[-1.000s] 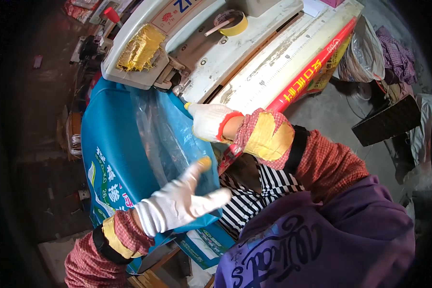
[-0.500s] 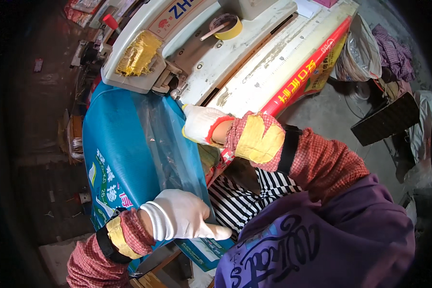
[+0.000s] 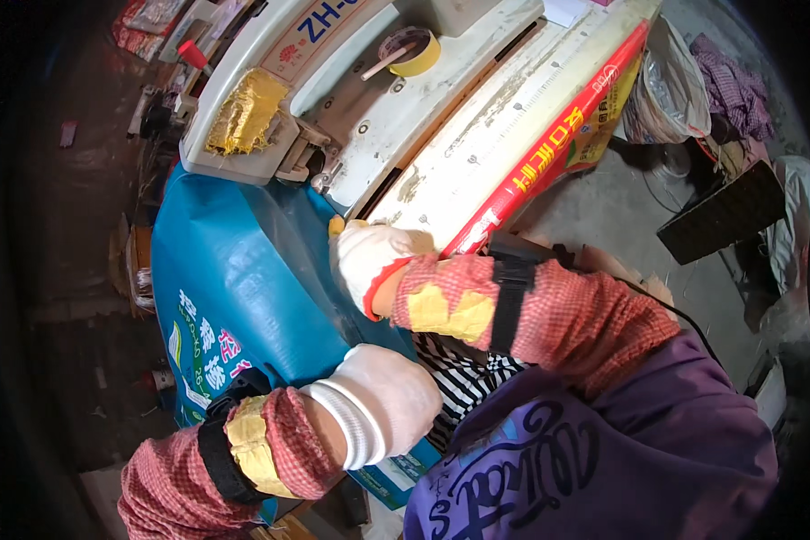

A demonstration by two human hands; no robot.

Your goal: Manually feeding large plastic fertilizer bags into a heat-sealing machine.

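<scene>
A large blue printed plastic bag (image 3: pixel 234 261) hangs from the white sewing machine (image 3: pixel 252 99), its upper edge under the machine's head. My right hand (image 3: pixel 378 261), in a white glove with yellow fingertips, is closed at the bag's right edge, next to the machine bed (image 3: pixel 463 193). Lower down, my white-gloved left hand (image 3: pixel 391 405) rests knuckles up at the bag's near edge. Its fingers curl down and under, so their tips are hidden.
A yellow tape roll (image 3: pixel 412 52) lies on the machine. Red and yellow printed sheeting (image 3: pixel 549 153) covers the bed's near edge. Off to the right are a white sack (image 3: pixel 666 90), a checked cloth (image 3: pixel 731 85) and a dark board (image 3: pixel 720 216). A red-capped object (image 3: pixel 192 54) stands beyond the machine.
My left hand has moved right and slightly up, and its outstretched index finger has folded in. My right hand has shifted a little down and left. The bag's upper part looks more folded over.
</scene>
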